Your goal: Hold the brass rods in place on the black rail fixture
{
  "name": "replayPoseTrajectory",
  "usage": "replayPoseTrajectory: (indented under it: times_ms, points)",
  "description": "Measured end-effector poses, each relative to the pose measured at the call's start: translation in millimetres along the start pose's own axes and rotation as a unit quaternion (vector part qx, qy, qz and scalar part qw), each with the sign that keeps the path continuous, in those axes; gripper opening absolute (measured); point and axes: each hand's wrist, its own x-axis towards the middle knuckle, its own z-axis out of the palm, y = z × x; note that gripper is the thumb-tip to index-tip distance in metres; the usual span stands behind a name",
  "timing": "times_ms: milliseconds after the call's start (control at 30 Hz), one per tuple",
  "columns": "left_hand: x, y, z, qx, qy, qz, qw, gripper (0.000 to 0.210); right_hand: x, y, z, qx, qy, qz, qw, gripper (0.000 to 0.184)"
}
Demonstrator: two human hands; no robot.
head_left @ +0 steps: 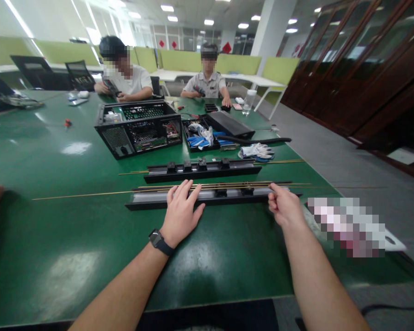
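Observation:
A long black channel [146, 205] with a pale inner strip lies crosswise on the table in front of me. Several thin brass-coloured rods [81, 196] run along it and stick out past both ends. My left hand [180, 214], with a dark watch at the wrist, lies over the channel's middle, fingers spread across the rods. At the channel's right end, my right hand [285, 205] is closed in a pinch around the rods; how many it holds is hidden. Between my hands, two black blocks [247, 189] sit in the channel.
Behind lies a similar channel [203, 174] with several black blocks and rods. Farther back are an open computer case [115, 140], a tray of gloves [200, 138], loose gloves [255, 151] and a bottle [249, 102]. Two people sit across the green table [124, 266]. A blurred-out item [348, 227] lies right.

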Motion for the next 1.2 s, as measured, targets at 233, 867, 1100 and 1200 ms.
replayPoseTrajectory:
  times_ms: [233, 867, 1100, 1200]
  points:
    - [-0.3, -1.1, 0.8, 0.002, 0.001, 0.003, 1.000, 0.050, 3.1, 0.2, -2.3, 0.005, 0.029, -0.017, 0.999, 0.039]
    - [0.1, -0.2, -0.1, 0.002, -0.003, 0.001, 1.000, 0.051, 1.5, -2.8, 0.5, -0.006, 0.022, 0.005, 1.000, 0.011]
    - [-0.4, -1.3, 1.6, -0.003, 0.002, 0.004, 1.000, 0.053, 2.4, -1.3, -0.3, 0.014, 0.027, -0.003, 1.000, 0.015]
    - [-0.8, -1.7, 1.6, -0.003, 0.004, 0.006, 1.000, 0.053, 3.1, -2.6, -0.6, 0.018, 0.045, -0.006, 0.999, 0.019]
